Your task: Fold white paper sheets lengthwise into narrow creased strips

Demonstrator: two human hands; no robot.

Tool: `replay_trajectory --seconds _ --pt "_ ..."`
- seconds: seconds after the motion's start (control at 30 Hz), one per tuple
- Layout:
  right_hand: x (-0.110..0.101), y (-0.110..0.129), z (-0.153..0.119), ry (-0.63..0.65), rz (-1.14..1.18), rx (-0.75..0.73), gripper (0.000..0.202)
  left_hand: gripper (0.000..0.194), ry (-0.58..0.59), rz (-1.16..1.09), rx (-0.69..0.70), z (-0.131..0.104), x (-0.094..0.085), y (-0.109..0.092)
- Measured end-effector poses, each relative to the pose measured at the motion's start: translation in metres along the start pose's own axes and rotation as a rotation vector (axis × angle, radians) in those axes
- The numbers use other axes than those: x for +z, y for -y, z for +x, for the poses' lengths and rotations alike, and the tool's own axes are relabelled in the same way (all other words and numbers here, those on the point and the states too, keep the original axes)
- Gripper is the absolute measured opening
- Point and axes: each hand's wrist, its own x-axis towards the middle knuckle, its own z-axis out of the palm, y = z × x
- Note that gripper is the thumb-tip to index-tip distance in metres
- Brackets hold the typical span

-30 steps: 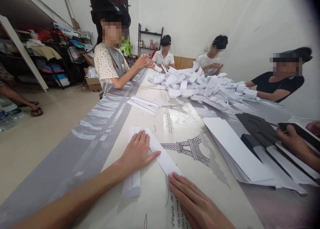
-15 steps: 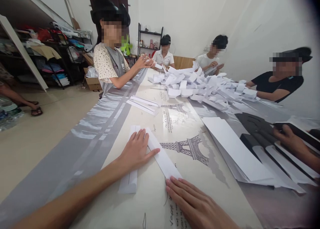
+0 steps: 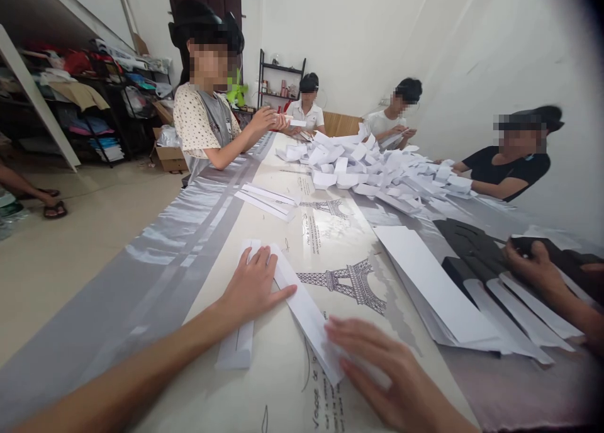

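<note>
A folded white paper strip [image 3: 304, 307] lies slantwise on the patterned tablecloth. My left hand [image 3: 255, 282] rests on its far end, fingers spread, palm down, also covering part of a second folded strip [image 3: 236, 348] to the left. At the near end of the slanted strip is my right hand [image 3: 377, 364], slightly blurred, its fingers apart and touching or just over the paper's right edge. Farther up the table lie more folded strips [image 3: 267, 201].
A large heap of folded white papers [image 3: 368, 165] covers the far table. Flat white sheets [image 3: 438, 282] and black-and-white pieces [image 3: 500, 288] lie at the right, beside another person's hand [image 3: 538, 269]. Several people in headgear sit or stand around the table.
My right hand has lifted and shifted slightly right, uncovering the near end of the slanted strip. My left hand stays on the papers. The view has shifted slightly.
</note>
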Motion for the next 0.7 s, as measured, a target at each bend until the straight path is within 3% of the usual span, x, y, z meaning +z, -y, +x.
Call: replay_trajectory --seconds 0.07,0.2,0.37,0.7 --pt "0.000 -0.007 0.020 -0.023 0.000 0.027 0.037 0.064 0.010 0.010 0.000 0.000 -0.001 -0.001" --pt "0.017 -0.015 0.048 0.088 -0.008 -0.039 0.029 0.065 -0.002 -0.012 -0.011 0.000 -0.003 -0.002" --pt "0.034 -0.011 0.042 0.069 -0.191 -0.108 0.032 0.062 -0.008 -0.023 -0.007 0.000 -0.006 -0.002" --pt "0.033 -0.006 0.041 0.034 -0.219 -0.155 0.031 0.047 -0.011 -0.147 -0.023 0.002 -0.007 0.013"
